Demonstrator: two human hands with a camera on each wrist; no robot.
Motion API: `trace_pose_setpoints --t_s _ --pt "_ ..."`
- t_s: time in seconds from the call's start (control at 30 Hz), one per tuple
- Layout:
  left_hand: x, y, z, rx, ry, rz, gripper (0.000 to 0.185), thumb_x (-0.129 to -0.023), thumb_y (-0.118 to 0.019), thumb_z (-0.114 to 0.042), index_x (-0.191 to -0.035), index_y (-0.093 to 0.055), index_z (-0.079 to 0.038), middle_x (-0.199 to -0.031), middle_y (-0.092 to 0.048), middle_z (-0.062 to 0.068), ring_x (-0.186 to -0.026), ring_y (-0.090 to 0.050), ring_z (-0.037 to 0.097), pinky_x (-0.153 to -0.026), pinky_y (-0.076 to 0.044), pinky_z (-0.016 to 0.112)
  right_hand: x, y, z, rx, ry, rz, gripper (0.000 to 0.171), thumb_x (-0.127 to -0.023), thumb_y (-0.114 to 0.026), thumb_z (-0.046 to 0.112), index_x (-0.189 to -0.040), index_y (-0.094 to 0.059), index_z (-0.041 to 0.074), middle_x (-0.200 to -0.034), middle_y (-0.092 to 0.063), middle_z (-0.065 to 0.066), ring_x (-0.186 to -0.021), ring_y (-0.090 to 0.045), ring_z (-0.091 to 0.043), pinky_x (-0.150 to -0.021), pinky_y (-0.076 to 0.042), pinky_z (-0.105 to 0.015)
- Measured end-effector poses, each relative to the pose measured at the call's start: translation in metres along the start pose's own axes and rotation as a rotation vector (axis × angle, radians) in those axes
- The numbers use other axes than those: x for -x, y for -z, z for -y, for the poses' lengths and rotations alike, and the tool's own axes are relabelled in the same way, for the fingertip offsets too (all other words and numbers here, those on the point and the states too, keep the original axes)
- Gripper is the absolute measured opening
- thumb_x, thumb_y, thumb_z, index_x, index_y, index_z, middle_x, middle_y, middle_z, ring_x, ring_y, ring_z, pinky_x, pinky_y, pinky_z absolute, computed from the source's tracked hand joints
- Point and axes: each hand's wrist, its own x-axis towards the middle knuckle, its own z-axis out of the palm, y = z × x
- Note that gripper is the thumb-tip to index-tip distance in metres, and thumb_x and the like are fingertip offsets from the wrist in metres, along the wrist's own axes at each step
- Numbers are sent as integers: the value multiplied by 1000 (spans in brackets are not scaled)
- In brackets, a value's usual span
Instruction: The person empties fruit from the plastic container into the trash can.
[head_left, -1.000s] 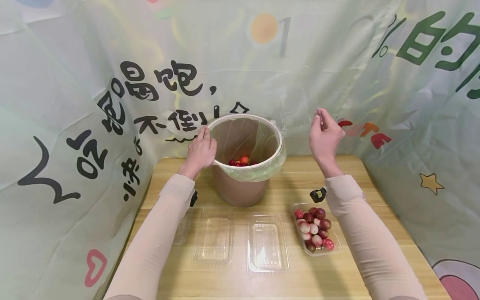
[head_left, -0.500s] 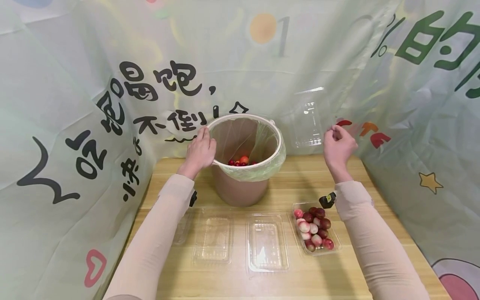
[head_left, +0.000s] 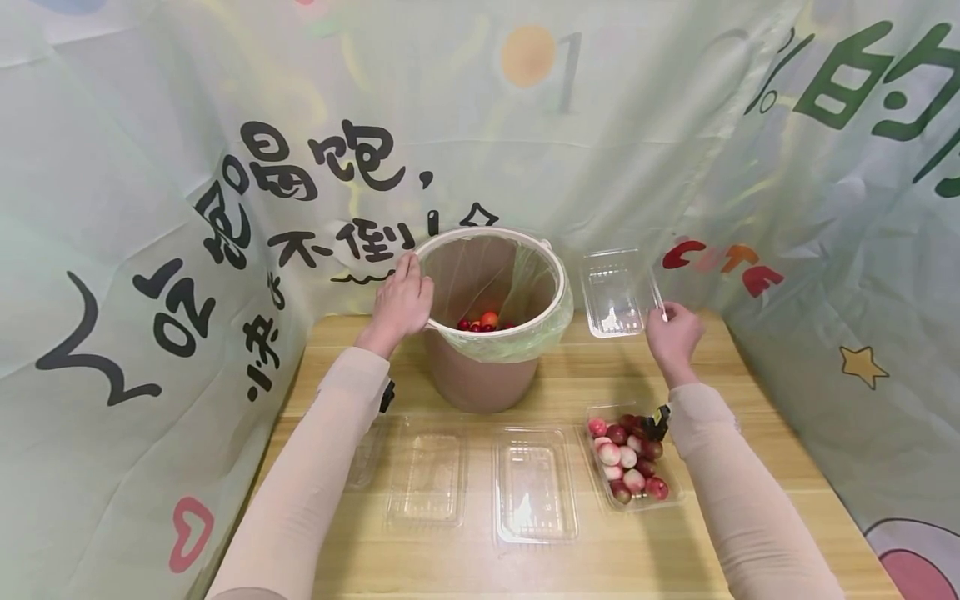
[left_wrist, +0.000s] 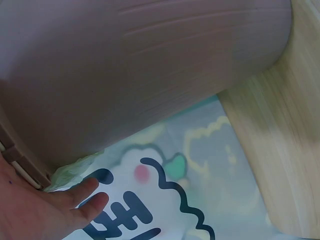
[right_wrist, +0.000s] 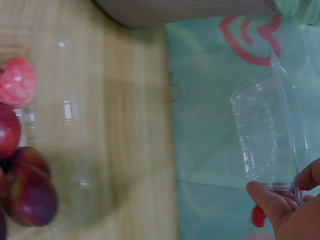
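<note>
My left hand (head_left: 403,302) grips the left rim of a brown bin (head_left: 480,379), its fingers over the edge in the left wrist view. A thin green liner bag (head_left: 543,329) folds over the bin's rim. Red and orange fruit (head_left: 489,320) lies inside the bin. My right hand (head_left: 673,333) pinches the edge of a clear plastic box (head_left: 615,292) between thumb and fingers, right of the bin and above the table. In the right wrist view, that box (right_wrist: 265,135) is tilted and nothing shows inside it.
A clear box of dark red and pale plum-like fruit (head_left: 628,458) stands below my right forearm. Two clear boxes, one (head_left: 536,487) centre and one (head_left: 426,483) left, lie on the wooden table (head_left: 450,567), with another partly behind my left sleeve. Printed cloth (head_left: 480,108) surrounds the table.
My right hand has moved right and down with the clear box, which swung from above the bin's right side to lower beside it. My left hand has stayed on the rim.
</note>
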Motion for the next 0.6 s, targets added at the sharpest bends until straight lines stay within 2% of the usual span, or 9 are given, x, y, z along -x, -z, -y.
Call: trace_pose_setpoints --t_s 0.1,0.2,0.33,0.4,0.5,0.6 --pt "0 0 0 2 1 2 70 -110 -23 -37 -166 -16 5 -177 -13 18 -154 -32 49 -125 -27 66 2 -5 -12 8 -17 21 36 -99 -52 11 -121 -73 -8 -87 -66 -8 -72 -53 -11 -61 -44 -18" --pt "0 0 0 1 2 3 70 -110 -23 -38 -166 -16 5 -177 -13 18 -155 -32 49 -126 -27 66 4 -9 -22 11 -44 37 34 -99 -52 11 -117 -74 -8 -70 -60 7 -61 -52 -5 -55 -44 -17" --pt "0 0 1 -4 1 0 70 -110 -23 -37 -166 -16 5 -177 -13 18 -155 -31 49 -125 -27 66 8 -13 -34 48 -49 44 32 -99 -52 13 -109 -75 -7 -55 -53 19 -52 -50 1 -58 -42 -17" --pt "0 1 0 -11 3 8 71 -110 -23 -38 -166 -16 5 -177 -12 19 -156 -28 50 -126 -26 66 10 -15 -39 68 -49 56 33 -100 -50 13 -108 -74 -8 -52 -53 19 -50 -50 2 -59 -41 -16" --pt "1 2 -1 -38 14 36 72 -110 -22 -39 -166 -12 4 -178 -8 18 -160 -16 51 -129 -18 67 13 -17 -47 93 -60 85 34 -99 -49 11 -111 -73 -10 -54 -58 13 -52 -51 1 -59 -41 -16" --pt "0 3 -4 -95 19 65 73 -110 -21 -41 -167 -10 4 -178 -4 19 -161 -3 52 -130 -6 69 16 -19 -54 122 -62 106 35 -97 -47 8 -109 -73 -12 -62 -64 0 -62 -56 -10 -64 -44 -21"
